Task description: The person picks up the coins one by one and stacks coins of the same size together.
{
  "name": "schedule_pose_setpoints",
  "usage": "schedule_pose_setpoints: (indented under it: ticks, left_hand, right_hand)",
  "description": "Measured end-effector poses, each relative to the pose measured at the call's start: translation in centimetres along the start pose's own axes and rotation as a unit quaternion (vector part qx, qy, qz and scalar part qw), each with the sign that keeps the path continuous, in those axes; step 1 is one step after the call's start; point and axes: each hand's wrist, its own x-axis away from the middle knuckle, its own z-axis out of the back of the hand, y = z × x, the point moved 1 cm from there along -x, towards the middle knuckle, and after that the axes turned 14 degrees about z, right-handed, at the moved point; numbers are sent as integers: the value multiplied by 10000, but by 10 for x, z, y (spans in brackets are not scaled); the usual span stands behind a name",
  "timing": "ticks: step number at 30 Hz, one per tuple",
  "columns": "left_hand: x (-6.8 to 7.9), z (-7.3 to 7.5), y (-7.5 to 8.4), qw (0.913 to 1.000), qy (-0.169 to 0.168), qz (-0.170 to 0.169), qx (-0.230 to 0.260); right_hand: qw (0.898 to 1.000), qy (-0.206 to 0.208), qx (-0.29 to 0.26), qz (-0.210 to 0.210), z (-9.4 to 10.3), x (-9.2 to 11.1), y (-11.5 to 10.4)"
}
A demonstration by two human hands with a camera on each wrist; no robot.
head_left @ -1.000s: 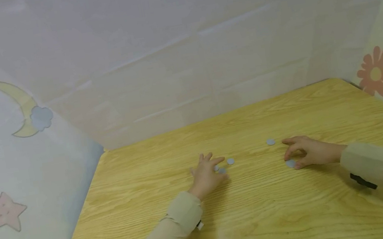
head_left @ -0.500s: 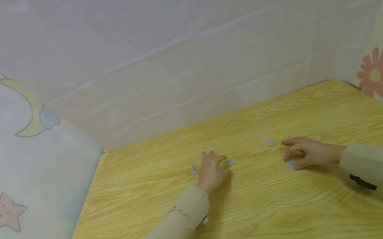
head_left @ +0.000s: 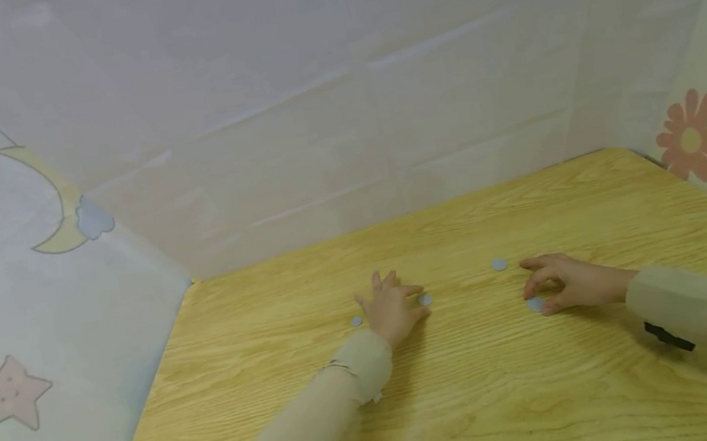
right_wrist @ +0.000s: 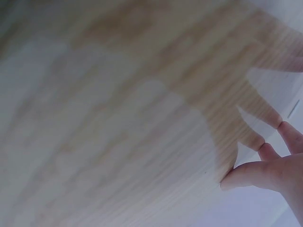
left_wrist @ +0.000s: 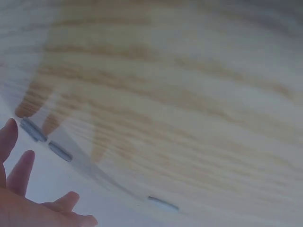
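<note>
- Since the earlier frame your left hand (head_left: 391,308) has slid forward and right on the table (head_left: 490,384), covering the discs it lay beside.
- One grey disc (head_left: 357,321) now lies exposed at its left; another disc (head_left: 425,299) touches its fingertips.
- Left fingers are spread flat, gripping nothing.
- Your right hand (head_left: 571,280) is unchanged, fingers arched apart over a disc at the thumb (head_left: 535,304); a far disc (head_left: 498,264) lies apart.

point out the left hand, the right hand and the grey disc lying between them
left hand (head_left: 393,311): head view, back of the hand
right hand (head_left: 574,281): head view, back of the hand
grey disc (head_left: 498,264): head view, its flat top
</note>
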Motion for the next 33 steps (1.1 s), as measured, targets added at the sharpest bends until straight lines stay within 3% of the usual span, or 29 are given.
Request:
schedule_pose_setpoints:
  ticks: [19, 29, 33]
  left_hand:
    - [-24, -6, -10, 9922, -916, 323, 780]
    - [-22, -4, -5, 9917, -895, 212, 897]
    - [-23, -4, -6, 9941, -833, 131, 685]
  right_hand:
    - [9998, 26, -188, -46, -1, 0, 2]
    - [9997, 49, -232, -81, 0, 0, -1]
    - [9998, 50, -165, -42, 0, 0, -1]
